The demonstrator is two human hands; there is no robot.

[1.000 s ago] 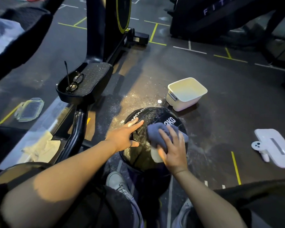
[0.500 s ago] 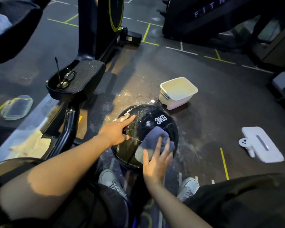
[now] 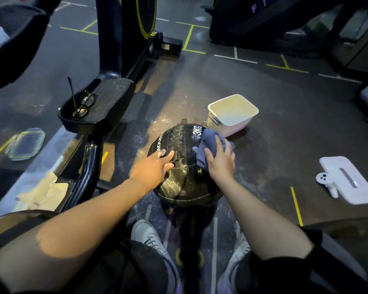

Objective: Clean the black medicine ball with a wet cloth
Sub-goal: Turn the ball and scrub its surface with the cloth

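The black medicine ball [image 3: 182, 177], marked 3KG, sits on the dark floor between my feet, with white dust streaked across its top. My left hand [image 3: 153, 167] rests flat on the ball's left side, fingers straight. My right hand [image 3: 220, 161] presses a blue cloth [image 3: 207, 143] against the ball's upper right, fingers spread over the bunched fabric, just below the 3KG lettering.
A white tub [image 3: 233, 113] stands just beyond the ball. A black machine pedal [image 3: 98, 107] holding glasses [image 3: 84, 106] is at the left, a clear lid [image 3: 26, 143] and a yellow cloth [image 3: 43, 190] further left. A white flat device [image 3: 348, 179] lies at the right.
My right hand has carried the cloth from the ball's near front up to its upper right side. The ball has turned, so the 3KG mark sits further right. My left hand stays on the left side.
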